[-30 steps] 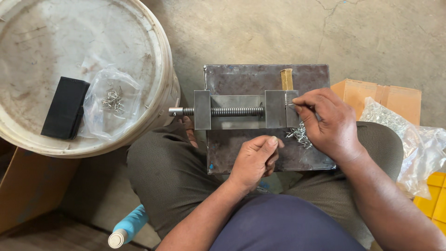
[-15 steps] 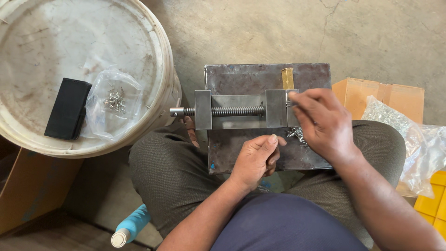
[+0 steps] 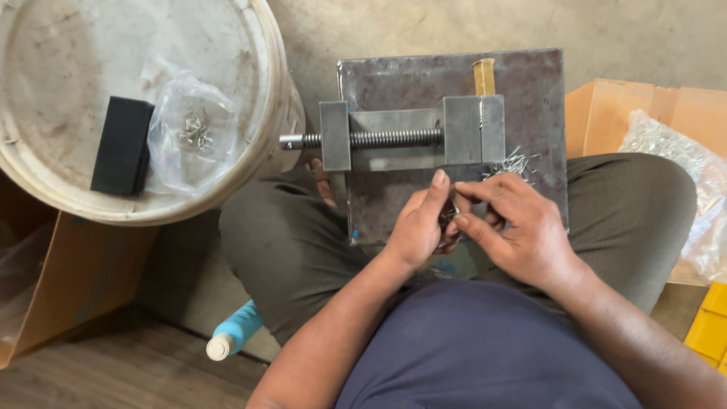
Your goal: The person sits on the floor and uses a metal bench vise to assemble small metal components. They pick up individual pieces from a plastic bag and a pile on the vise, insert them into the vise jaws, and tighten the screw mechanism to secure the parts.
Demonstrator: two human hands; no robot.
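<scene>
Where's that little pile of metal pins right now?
In the head view, the pile of metal pins lies on the steel plate, just right of the vise's block and just above the right hand.

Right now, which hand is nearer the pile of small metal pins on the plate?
Right. The right hand sits just below the pin pile; the left hand is farther off, down-left of it.

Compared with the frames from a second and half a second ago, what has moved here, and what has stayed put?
The right hand has drawn back from the vise jaw and the pile of small metal pieces toward the body, meeting the left hand. Both hands now pinch a small dark part between their fingertips. The left hand barely shifted. The vise, metal plate, white bucket lid, black block and plastic bag stayed put.
</scene>
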